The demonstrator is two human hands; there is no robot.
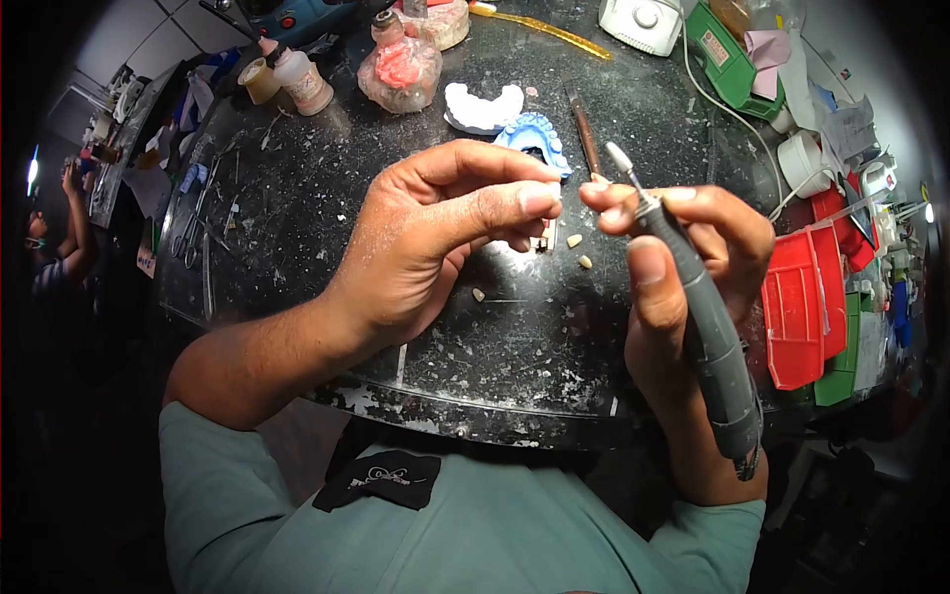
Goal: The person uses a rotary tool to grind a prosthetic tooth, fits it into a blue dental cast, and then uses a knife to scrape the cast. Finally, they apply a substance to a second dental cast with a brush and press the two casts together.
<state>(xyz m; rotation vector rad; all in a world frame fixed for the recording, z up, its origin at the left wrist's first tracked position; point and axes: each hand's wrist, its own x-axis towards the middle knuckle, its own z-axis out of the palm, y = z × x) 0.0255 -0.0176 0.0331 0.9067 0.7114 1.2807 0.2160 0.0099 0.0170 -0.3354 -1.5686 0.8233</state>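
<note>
My right hand [732, 223] is closed around a grey rotary handpiece [720, 361], gripped like a pen. Its pale, rounded grinding bit [619, 156] points up and to the left. Across from it, my left hand [416, 228] pinches thumb and forefinger together, dusted with white powder. Whatever sits in that pinch is hidden or too small to make out. Behind the fingers stand a blue dental cast [534, 134] and a white dental cast [482, 107]. Small artificial teeth lie below, among them one tooth [585, 262] between the hands and another tooth [478, 294] nearer the front.
A brown-handled knife [584, 129] lies beyond the hands. At the back are a plastic bottle [301, 81], a glass jar [399, 69], a yellow toothbrush [554, 38] and a white control box [641, 25]. Red bins [797, 307] stand right. Another person [69, 228] is far left.
</note>
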